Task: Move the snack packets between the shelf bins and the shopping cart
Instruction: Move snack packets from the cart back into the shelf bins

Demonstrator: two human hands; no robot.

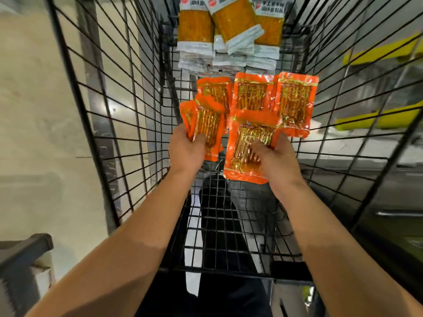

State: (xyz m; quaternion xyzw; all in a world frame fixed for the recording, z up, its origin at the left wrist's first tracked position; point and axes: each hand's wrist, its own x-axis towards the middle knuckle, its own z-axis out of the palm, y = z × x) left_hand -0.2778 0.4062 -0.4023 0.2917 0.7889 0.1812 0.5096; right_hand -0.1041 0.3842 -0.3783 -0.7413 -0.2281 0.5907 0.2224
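Inside the black wire shopping cart (109, 124), both bare hands reach down over the mesh floor. The left hand (186, 148) is clenched on a small bunch of orange snack packets (207, 124), thumb over the front of the top one, the bunch fanned slightly and tilted toward the cart's left wall. The right hand (274, 156) grasps a single orange packet (247, 145) with gold lettering, thumb pressed on its face, fingers hidden behind it. Just beyond the hands, three more orange packets (254, 92) lie side by side across the middle of the cart floor, the rightmost close to the right wall; whether the held packets touch them I cannot tell. At the far end of the cart, a heap of white-edged packets with yellow-orange windows (229, 26) is stacked in overlapping layers. Through the right wall, blurred yellow shelf edges (377, 51) show.
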